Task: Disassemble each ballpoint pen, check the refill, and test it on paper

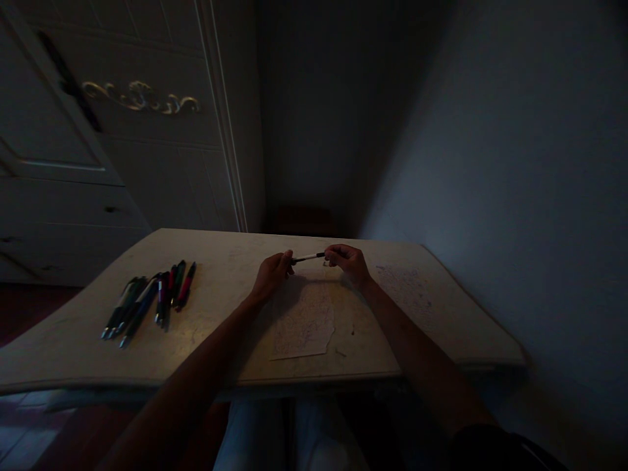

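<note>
Holding a pen (308,257) between them, the two hands meet over the middle of the desk (216,333). The left hand (273,269) has its grip closed on the left end of the pen, thumb uppermost. The right hand (347,260) has its grip pinched on the dark right end, with thumb and fingertips drawn together. The pen's pale middle shows bare between the hands, and it slants slightly up to the right, above the far end of a sheet of paper (304,320). Just under the right fingertips is a small pale thing (326,263), too dim to make out.

The paper lies in front of the person, thickly covered in faint marks, its right edge uneven. Two small dark bits (352,330) lie to the right of it, and blue scribbles (405,286) spread farther right, beyond the right forearm. Well to the left is a loose heap of pens (139,315), dark ones mostly, with a red pen (185,288) at its right side. A pale cupboard (186,176) stands behind on the left; a plain wall (515,196) runs along the right.
</note>
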Motion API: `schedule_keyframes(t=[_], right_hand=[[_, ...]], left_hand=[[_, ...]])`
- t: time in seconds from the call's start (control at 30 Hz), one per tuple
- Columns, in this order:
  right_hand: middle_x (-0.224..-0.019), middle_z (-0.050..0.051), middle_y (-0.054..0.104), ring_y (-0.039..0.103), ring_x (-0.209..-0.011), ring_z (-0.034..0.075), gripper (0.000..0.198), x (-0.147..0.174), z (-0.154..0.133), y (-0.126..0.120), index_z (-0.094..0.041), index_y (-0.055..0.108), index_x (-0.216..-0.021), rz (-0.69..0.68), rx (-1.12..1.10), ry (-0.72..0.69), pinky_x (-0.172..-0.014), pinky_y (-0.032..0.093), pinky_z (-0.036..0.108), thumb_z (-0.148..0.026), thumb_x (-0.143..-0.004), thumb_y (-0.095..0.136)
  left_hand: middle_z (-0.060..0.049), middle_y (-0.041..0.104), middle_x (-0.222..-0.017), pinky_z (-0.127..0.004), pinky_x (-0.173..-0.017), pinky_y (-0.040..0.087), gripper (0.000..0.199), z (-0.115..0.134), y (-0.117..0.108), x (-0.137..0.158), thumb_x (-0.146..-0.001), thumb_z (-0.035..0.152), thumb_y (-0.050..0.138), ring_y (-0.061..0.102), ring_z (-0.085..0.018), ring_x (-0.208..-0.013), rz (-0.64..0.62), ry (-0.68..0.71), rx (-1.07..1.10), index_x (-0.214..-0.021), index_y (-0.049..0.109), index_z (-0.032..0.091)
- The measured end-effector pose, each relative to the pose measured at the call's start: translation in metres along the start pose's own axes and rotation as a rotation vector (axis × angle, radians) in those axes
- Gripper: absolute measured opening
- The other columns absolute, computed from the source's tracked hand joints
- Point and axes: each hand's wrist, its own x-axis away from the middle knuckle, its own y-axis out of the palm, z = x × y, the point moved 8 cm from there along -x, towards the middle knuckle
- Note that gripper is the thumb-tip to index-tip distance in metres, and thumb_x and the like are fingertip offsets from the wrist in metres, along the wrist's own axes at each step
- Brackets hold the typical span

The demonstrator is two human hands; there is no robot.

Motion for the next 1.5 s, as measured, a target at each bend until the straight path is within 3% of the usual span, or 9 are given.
schedule_keyframes(t=[0.17,0.33,0.47,0.6,0.77,0.97,1.17,1.27,1.5], right_hand=[[-0.066,0.001,0.066,0.056,-0.057,0.012,0.034,-0.001,0.000,0.000,-0.018,0.071,-0.076,-0.003,0.002,-0.004,-0.059,0.051,0.028,-0.049,-0.064,0.079],[-0.067,0.002,0.066,0.057,-0.058,0.013,0.035,-0.001,0.000,0.000,-0.017,0.071,-0.076,0.000,0.013,-0.019,-0.060,0.051,0.028,-0.050,-0.065,0.079],[-0.068,0.002,0.066,0.057,-0.058,0.013,0.035,0.000,0.000,0.000,-0.017,0.072,-0.078,-0.007,0.011,-0.016,-0.060,0.051,0.028,-0.049,-0.066,0.078],[-0.067,0.002,0.067,0.057,-0.059,0.013,0.033,0.000,0.000,0.001,-0.017,0.072,-0.077,-0.028,0.003,-0.009,-0.060,0.050,0.028,-0.048,-0.066,0.079],[-0.066,0.002,0.067,0.056,-0.057,0.012,0.033,-0.001,0.004,0.000,-0.017,0.072,-0.076,-0.019,-0.005,-0.001,-0.059,0.050,0.027,-0.047,-0.065,0.080],[-0.067,0.003,0.068,0.057,-0.057,0.012,0.034,-0.002,0.007,-0.003,-0.016,0.073,-0.077,0.004,0.009,0.003,-0.060,0.050,0.028,-0.047,-0.066,0.080],[-0.068,0.003,0.070,0.060,-0.058,0.013,0.034,-0.003,0.008,-0.004,-0.016,0.074,-0.079,0.001,-0.008,-0.002,-0.062,0.052,0.029,-0.046,-0.065,0.081],[-0.068,0.003,0.070,0.060,-0.059,0.013,0.032,-0.003,0.009,-0.002,-0.017,0.073,-0.078,-0.032,-0.008,-0.004,-0.062,0.052,0.029,-0.045,-0.066,0.081],[-0.065,0.003,0.068,0.059,-0.058,0.014,0.026,-0.002,0.012,0.000,-0.017,0.072,-0.073,-0.019,0.051,-0.029,-0.061,0.051,0.029,-0.042,-0.069,0.077]], left_hand=[[-0.005,0.069,-0.080,-0.028,-0.063,0.048,0.035,0.010,-0.004,0.000,-0.071,0.049,0.072,0.064,-0.018,-0.073,0.039,0.109,0.028,-0.086,0.066,0.018],[-0.010,0.068,-0.110,-0.028,-0.070,0.050,0.063,0.010,-0.008,0.001,-0.061,0.047,0.081,0.066,-0.022,-0.095,0.103,0.115,0.081,-0.113,0.059,0.019],[-0.007,0.069,-0.081,-0.029,-0.062,0.048,0.051,0.004,-0.007,-0.001,-0.082,0.065,0.056,0.061,-0.017,-0.068,0.094,0.045,0.076,-0.091,0.065,0.016],[-0.004,0.063,-0.061,-0.028,-0.055,0.044,0.055,0.001,-0.001,-0.002,-0.084,0.068,0.049,0.054,-0.015,-0.053,0.001,-0.006,0.069,-0.073,0.064,0.016],[-0.006,0.070,-0.079,-0.028,-0.064,0.050,0.036,0.008,-0.002,-0.001,-0.073,0.052,0.072,0.062,-0.017,-0.069,0.010,0.077,0.073,-0.082,0.069,0.017],[-0.010,0.069,-0.109,-0.029,-0.073,0.053,0.053,0.008,-0.004,-0.001,-0.065,0.051,0.079,0.066,-0.022,-0.092,0.069,0.108,0.092,-0.105,0.065,0.018],[-0.006,0.066,-0.070,-0.028,-0.062,0.047,0.056,0.003,0.004,-0.001,-0.087,0.067,0.043,0.060,-0.017,-0.065,-0.037,0.052,-0.034,-0.075,0.064,0.016],[-0.004,0.063,-0.064,-0.027,-0.060,0.046,0.049,0.001,0.003,-0.003,-0.085,0.061,0.049,0.058,-0.016,-0.062,-0.046,0.072,-0.077,-0.069,0.063,0.017],[-0.006,0.073,-0.081,-0.030,-0.070,0.053,0.028,-0.002,-0.003,-0.004,-0.073,0.042,0.070,0.067,-0.020,-0.075,0.030,0.087,0.009,-0.084,0.069,0.017]])
